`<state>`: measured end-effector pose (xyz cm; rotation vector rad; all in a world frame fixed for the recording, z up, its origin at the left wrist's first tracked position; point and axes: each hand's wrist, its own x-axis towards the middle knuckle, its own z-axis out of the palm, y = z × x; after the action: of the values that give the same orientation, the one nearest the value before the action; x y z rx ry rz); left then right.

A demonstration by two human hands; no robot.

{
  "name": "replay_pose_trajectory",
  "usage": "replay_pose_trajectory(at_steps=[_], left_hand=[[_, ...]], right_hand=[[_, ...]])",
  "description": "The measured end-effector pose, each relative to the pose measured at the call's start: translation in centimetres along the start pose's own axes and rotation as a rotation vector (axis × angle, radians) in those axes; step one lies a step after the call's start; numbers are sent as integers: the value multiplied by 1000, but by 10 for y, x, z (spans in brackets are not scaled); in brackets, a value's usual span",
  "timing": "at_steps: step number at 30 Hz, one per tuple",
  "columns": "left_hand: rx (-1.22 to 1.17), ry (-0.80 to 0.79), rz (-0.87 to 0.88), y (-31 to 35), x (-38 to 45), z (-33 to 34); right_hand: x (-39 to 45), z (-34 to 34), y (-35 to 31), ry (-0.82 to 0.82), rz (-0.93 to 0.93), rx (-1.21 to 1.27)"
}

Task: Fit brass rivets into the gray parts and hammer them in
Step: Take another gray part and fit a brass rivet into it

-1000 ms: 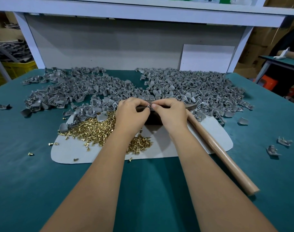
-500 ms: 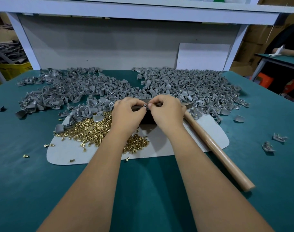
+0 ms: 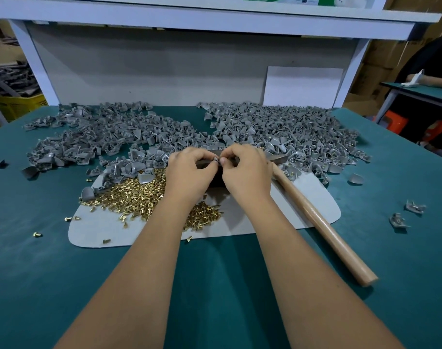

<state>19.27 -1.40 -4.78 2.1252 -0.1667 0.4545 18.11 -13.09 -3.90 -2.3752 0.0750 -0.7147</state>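
1. Brass rivets point(image 3: 139, 197) heaped on the pale mat point(image 3: 303, 212), left of centre.
2. Left hand point(image 3: 189, 175) and right hand point(image 3: 245, 172) together pinch one small gray part point(image 3: 216, 160); rivet-fitting step, likely.
3. Next: grab the hammer point(image 3: 323, 225), lying right.
4. Teal counter point(image 3: 51, 273), gray parts pile point(image 3: 278, 132) behind; white shelf frame point(image 3: 215, 18).

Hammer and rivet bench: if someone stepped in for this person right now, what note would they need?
Left hand and right hand meet over the dark block, fingertips pinching one small gray part; whether its rivet is seated is too small to tell.
Loose brass rivets lie on the pale mat, left of the hands.
Gray parts are heaped across the back of the green table.
The hammer lies to the right, untouched.
Left: seat the rivet, hammer it, carry on through the heap.
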Motion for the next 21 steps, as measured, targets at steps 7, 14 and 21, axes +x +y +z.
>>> replay_pose_trajectory(at_steps=[7,14,21], left_hand=[[-36,-19,-17,1,-2,-1],[-49,-27,-26,1,-2,-1],[-66,-34,-3,0,-2,-3]], right_hand=[[-1,-1,9,-60,4,124],[4,-11,10,-38,292,642],[3,-6,10,-64,167,478]])
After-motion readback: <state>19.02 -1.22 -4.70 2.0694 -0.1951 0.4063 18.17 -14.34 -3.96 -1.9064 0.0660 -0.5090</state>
